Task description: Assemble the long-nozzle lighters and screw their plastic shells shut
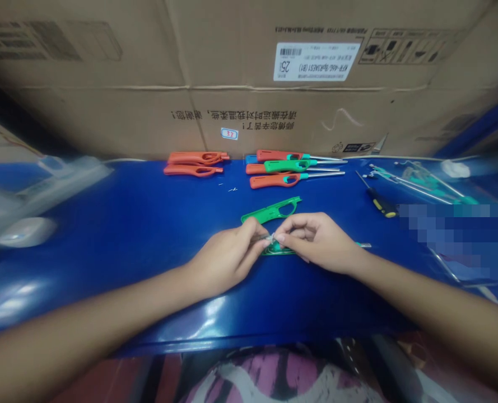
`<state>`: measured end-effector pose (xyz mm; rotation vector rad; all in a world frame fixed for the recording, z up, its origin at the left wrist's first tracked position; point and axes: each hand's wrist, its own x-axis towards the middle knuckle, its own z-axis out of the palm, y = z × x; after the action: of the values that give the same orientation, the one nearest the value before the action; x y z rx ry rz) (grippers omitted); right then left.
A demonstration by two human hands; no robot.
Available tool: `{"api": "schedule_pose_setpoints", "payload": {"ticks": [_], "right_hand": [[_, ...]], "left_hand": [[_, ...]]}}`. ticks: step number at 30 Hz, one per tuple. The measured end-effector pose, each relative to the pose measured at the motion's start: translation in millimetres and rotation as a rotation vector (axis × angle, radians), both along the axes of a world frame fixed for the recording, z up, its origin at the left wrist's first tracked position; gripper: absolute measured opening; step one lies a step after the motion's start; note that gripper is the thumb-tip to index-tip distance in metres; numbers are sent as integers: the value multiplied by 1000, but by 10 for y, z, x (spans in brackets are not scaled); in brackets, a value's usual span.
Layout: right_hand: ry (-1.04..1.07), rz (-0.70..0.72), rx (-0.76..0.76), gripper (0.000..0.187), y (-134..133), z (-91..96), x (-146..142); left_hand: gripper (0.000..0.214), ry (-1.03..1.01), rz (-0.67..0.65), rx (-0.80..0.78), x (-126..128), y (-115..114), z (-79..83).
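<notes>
While both hands work at the centre of the head view, I see them pinched narrow on one small pale part [269,239]. The left hand [227,254] grips it with thumb and forefinger from the left and the right hand [316,240] from the right, fingertips almost touching. Directly under them a green shell [279,251] lies flat on the blue table [126,235], and a thin metal tube [364,245] pokes out past the right wrist. A green cover [271,210] lies just above the hands, apart from them, hollow side up as far as I can tell.

Along the upper centre, close to the cardboard box [190,101], a few closed lighters [293,167] with metal nozzles lie side by side. Left of them sit orange shells [194,164] with no nozzles. A screwdriver [378,201] and loose tubes [417,182] lie at the upper right, too blurred for detail.

My reading is that the closed lighters look done, the green one is midway with its cover off, and the orange shells have not been started.
</notes>
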<state>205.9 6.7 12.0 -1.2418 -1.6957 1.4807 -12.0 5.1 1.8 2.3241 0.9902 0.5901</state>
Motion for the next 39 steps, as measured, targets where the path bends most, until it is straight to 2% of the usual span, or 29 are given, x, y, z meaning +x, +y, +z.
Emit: {"api": "schedule_pose_setpoints", "payload": {"ticks": [4,8,10,15,21,30,35,39], "right_hand": [[-79,22,144,24,-10,-40,28],[-197,25,410,17,-22,-17,38],[-239,49,495,14,-24,3,46],[-283,98,559,12,-20,8,84],[-300,111,611,12,5,3,92],[-312,138,639,10,9,-17,115],[-306,221,679,10,-3,-19,127],[-334,278,674,10,-12,-6,129]], "left_hand": [[14,9,-15,-18,-69,29,114],[17,35,-78,98,-138,84,204],[18,58,-103,148,-160,107,216],[19,104,-130,197,-185,128,193],[18,132,-149,149,-185,115,171],[13,90,-106,84,-182,104,205],[10,64,-17,-33,-182,147,172],[10,58,2,-47,-175,145,171]]}}
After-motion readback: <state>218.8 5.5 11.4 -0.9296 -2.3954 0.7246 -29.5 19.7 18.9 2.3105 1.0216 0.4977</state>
